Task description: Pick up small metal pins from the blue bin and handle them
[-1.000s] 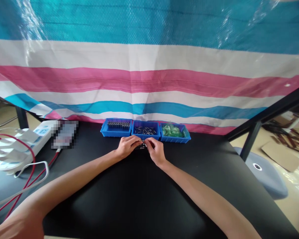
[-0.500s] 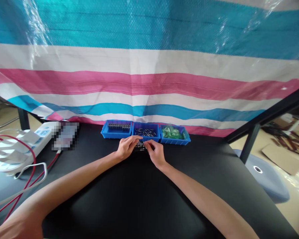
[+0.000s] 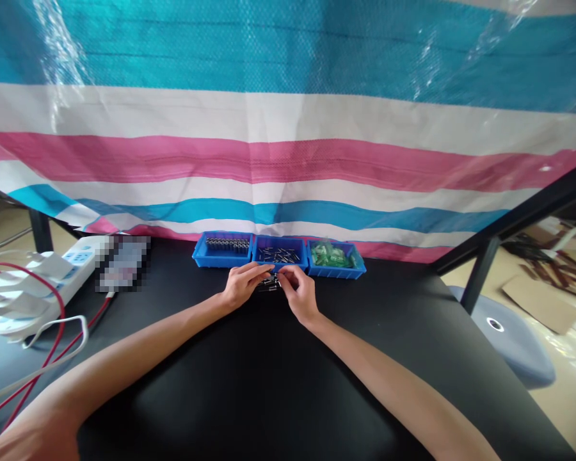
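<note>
Hands first: the left one [image 3: 241,286] and the right one [image 3: 299,294] are close together near the far side of a black table [image 3: 249,384], just on the near side of three blue bins. Between them sits a little bunch of small metal parts [image 3: 269,287], right by the fingertips of both hands.

Left fingers are stretched out fairly straight and close together, pointing right, with the bunch just under the tips. Can't tell if they've actually got hold of a piece. Right thumb and forefinger are curled in, tips nearly meeting at the right end of the bunch. Looks pinch-like, but it's too small to tell what's caught in there, if anything.

Bins stand side by side. Left bin [image 3: 223,261] has short metal cylinders [image 3: 228,244] lined up along its far side, middle bin [image 3: 292,266] has loose thin metal pins [image 3: 281,254] lying every which way, right bin [image 3: 336,272] has a heap of green packets [image 3: 333,254].

Far left of the table there's a white power strip [image 3: 84,256] with chunky plugs in it, plus a red cable [image 3: 57,349]. Striped sheet [image 3: 288,160] hangs behind everything, and a grey stool [image 3: 509,339] is off to the right.
</note>
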A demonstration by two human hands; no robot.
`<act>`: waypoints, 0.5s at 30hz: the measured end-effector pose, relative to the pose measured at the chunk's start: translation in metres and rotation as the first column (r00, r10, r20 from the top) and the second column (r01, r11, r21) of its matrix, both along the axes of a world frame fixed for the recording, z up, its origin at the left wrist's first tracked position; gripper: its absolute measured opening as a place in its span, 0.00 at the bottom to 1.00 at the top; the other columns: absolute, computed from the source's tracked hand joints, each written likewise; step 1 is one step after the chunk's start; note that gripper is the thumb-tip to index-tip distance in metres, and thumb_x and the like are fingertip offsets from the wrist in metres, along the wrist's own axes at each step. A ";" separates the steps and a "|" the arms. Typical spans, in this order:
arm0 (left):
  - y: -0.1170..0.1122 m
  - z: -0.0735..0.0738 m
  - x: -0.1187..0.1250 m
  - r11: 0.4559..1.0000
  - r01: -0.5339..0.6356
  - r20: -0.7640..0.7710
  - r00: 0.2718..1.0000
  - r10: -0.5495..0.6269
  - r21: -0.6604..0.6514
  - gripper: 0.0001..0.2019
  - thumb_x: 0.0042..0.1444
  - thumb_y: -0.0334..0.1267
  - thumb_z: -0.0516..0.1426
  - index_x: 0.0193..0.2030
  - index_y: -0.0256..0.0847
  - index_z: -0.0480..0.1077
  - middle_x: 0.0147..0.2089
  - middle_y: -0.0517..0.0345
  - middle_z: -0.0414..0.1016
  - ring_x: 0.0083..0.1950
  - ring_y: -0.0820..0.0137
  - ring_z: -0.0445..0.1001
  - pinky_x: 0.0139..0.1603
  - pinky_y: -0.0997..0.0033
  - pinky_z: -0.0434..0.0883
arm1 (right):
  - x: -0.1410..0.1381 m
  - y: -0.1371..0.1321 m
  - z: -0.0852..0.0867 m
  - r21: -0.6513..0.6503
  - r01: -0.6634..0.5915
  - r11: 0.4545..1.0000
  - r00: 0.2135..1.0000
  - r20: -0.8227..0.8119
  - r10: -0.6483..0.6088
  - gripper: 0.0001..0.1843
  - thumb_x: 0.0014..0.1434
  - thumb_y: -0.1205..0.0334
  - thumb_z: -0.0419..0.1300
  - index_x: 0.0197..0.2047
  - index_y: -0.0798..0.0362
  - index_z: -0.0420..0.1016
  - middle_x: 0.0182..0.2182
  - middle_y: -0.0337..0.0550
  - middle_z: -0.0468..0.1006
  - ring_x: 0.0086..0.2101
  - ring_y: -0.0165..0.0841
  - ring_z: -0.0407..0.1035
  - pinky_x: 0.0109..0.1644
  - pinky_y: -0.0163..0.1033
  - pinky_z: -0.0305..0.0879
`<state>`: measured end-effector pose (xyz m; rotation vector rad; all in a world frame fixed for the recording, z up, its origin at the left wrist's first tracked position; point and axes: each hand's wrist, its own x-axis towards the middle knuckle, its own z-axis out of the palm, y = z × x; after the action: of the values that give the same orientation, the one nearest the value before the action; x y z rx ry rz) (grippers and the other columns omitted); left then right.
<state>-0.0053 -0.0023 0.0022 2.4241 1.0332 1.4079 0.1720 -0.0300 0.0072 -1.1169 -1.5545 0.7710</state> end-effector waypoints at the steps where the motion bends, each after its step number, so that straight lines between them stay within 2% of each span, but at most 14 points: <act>1: 0.000 -0.001 0.000 1.000 -0.014 0.004 1.000 0.014 -0.008 0.12 0.62 0.41 0.54 0.47 0.41 0.73 0.35 0.56 0.78 0.33 0.74 0.77 0.36 0.78 0.72 | 0.000 0.000 0.000 0.000 -0.001 1.000 1.000 -0.008 0.001 0.10 0.60 0.55 0.55 0.40 0.52 0.72 0.24 0.37 0.71 0.23 0.29 0.65 0.28 0.33 0.62; 5: 0.001 -0.003 0.001 0.997 -0.032 0.036 0.999 0.034 -0.065 0.13 0.61 0.45 0.53 0.46 0.39 0.71 0.32 0.58 0.79 0.32 0.73 0.78 0.38 0.76 0.73 | 0.001 0.000 -0.002 0.023 -0.025 0.999 1.000 0.001 0.025 0.13 0.61 0.56 0.55 0.47 0.51 0.72 0.26 0.39 0.73 0.24 0.29 0.66 0.30 0.34 0.65; 10: 0.002 -0.005 0.001 0.996 0.008 0.039 0.999 -0.004 -0.091 0.13 0.61 0.45 0.54 0.47 0.39 0.69 0.30 0.59 0.78 0.30 0.74 0.77 0.38 0.77 0.73 | 0.002 0.000 -0.004 0.112 -0.048 0.993 0.998 0.035 0.044 0.14 0.62 0.59 0.54 0.48 0.49 0.75 0.39 0.45 0.78 0.33 0.33 0.71 0.38 0.39 0.69; 15: 0.003 -0.007 0.000 0.997 0.004 0.022 1.000 -0.002 -0.079 0.13 0.61 0.44 0.54 0.47 0.39 0.69 0.29 0.60 0.78 0.29 0.74 0.77 0.36 0.78 0.72 | 0.001 0.000 -0.004 0.127 -0.060 0.990 0.997 0.047 0.055 0.12 0.61 0.58 0.56 0.44 0.50 0.76 0.36 0.45 0.77 0.31 0.33 0.71 0.36 0.38 0.68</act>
<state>-0.0053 0.0007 -0.0052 2.3483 1.0592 1.3625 0.1731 -0.0302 0.0037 -1.0043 -1.6554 0.6788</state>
